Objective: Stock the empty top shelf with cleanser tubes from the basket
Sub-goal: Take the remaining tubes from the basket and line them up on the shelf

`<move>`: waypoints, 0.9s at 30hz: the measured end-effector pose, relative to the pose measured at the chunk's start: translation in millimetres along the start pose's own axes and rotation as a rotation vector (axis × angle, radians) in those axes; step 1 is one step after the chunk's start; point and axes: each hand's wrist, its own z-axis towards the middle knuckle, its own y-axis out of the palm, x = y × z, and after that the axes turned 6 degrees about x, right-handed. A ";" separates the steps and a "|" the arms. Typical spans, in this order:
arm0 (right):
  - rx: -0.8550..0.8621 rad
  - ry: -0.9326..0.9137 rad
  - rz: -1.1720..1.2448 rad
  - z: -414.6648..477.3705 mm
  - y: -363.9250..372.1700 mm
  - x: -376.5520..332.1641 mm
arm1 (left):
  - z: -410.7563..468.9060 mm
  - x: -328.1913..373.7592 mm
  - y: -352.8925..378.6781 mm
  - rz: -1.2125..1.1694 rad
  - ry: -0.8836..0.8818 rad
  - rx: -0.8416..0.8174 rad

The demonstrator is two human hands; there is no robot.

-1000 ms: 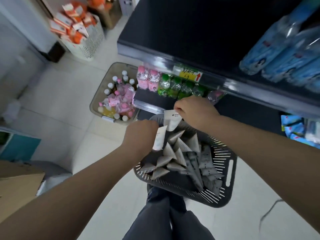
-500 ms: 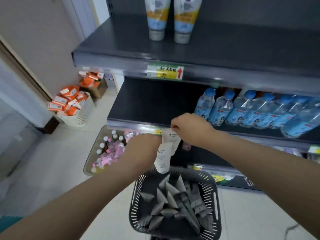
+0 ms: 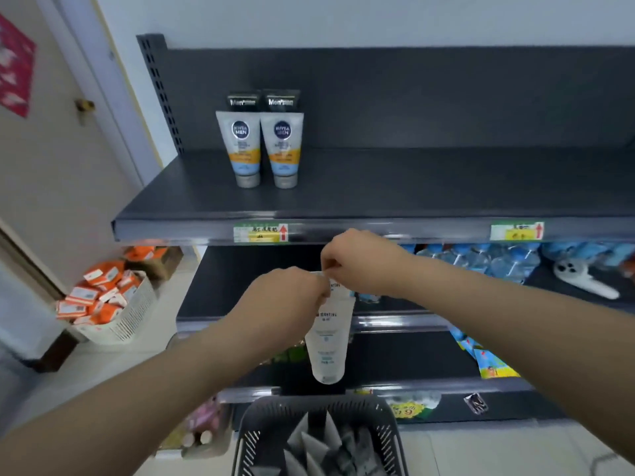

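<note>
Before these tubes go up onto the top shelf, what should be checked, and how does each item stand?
1. Grip: left hand and right hand both pinch the top ends of the white tubes: ok.
2. Landing room: top shelf is bare to the right of the two Nivea tubes: ok.
3. Height: the white tubes hang below the shelf's front edge, not yet raised: not ok.
4. Orientation: cap ends down, like the standing Nivea tubes: ok.
5. Count in hand: the tubes overlap: cannot tell.
6. Supply: basket holds more tubes: ok.
</note>
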 end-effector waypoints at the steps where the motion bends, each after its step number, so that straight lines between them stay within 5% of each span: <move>1: 0.004 -0.006 -0.006 -2.8 -9.9 3.1 | 4.7 5.0 -9.0 -0.001 0.012 0.002; 27: 0.328 0.151 0.034 41.0 -190.0 203.4 | 220.1 83.4 -152.4 -0.014 0.162 0.313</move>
